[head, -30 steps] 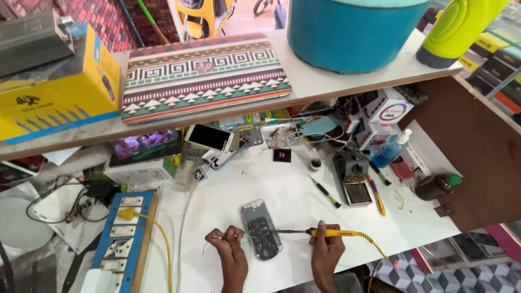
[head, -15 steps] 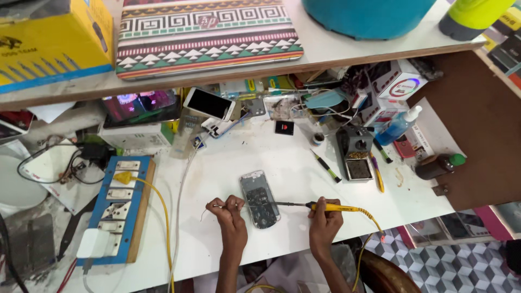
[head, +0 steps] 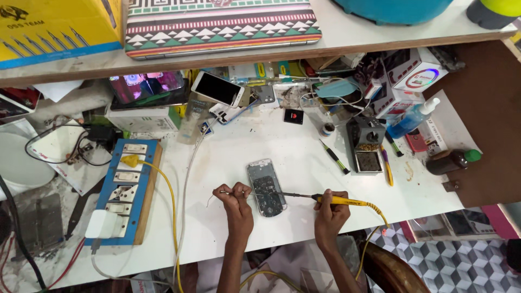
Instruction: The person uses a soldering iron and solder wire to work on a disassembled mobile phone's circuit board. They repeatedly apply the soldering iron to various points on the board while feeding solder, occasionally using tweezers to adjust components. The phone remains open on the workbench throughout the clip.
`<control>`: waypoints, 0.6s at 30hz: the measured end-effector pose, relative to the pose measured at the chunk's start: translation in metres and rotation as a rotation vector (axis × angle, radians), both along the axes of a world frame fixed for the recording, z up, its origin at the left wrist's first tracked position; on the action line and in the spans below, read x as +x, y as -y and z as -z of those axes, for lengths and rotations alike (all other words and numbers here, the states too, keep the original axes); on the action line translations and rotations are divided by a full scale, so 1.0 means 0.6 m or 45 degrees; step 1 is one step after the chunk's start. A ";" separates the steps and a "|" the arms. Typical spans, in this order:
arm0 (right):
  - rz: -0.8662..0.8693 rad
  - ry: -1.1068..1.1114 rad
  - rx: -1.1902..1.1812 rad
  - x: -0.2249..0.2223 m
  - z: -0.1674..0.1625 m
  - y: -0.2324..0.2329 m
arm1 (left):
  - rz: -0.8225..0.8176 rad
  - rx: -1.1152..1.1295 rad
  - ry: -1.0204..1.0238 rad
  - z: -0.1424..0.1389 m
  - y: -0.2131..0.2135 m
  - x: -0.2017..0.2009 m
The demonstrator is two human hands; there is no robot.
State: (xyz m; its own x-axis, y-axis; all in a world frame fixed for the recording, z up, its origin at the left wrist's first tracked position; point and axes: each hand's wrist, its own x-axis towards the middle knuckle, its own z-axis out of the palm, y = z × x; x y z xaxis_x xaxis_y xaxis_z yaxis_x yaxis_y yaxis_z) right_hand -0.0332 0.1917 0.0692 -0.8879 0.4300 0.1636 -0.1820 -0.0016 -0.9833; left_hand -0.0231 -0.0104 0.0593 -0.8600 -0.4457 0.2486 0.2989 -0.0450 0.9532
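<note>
An opened phone (head: 266,187) with its circuit board showing lies on the white table (head: 282,146). My right hand (head: 331,209) grips a yellow-handled soldering iron (head: 339,201), whose dark tip reaches left onto the phone's board. My left hand (head: 234,198) pinches a thin solder wire (head: 217,198) just left of the phone, its end pointing at the board. A yellow cord (head: 377,217) runs from the iron off the table's front edge.
A blue switchboard (head: 125,190) with a yellow plug lies at left. A soldering stand (head: 366,144), screwdriver (head: 334,157), spray bottle (head: 410,118), dark bottle (head: 453,160), phones (head: 217,88) and boxes crowd the back. A shelf (head: 336,40) above carries a patterned laptop.
The view has drifted down and left across the table. Both hands stay at the phone, iron tip and solder wire still held at the board.
</note>
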 end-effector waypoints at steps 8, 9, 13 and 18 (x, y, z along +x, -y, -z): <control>-0.038 0.017 -0.009 -0.007 -0.002 -0.001 | -0.020 -0.044 0.010 0.003 0.000 -0.005; -0.058 -0.008 -0.014 -0.007 -0.002 -0.001 | -0.014 -0.044 -0.007 0.004 0.000 -0.003; -0.068 0.039 -0.046 -0.013 -0.006 0.003 | -0.001 -0.047 -0.041 0.004 0.002 -0.004; -0.064 0.098 -0.014 -0.012 -0.014 0.004 | -0.010 -0.077 -0.004 0.000 0.003 -0.003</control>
State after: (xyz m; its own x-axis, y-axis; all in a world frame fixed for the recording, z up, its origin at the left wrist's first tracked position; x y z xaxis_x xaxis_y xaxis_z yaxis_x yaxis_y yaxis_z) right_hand -0.0401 0.1891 0.0777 -0.9181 0.3862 0.0892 -0.1050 -0.0200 -0.9943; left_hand -0.0251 -0.0120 0.0593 -0.8556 -0.4367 0.2780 0.3022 0.0148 0.9531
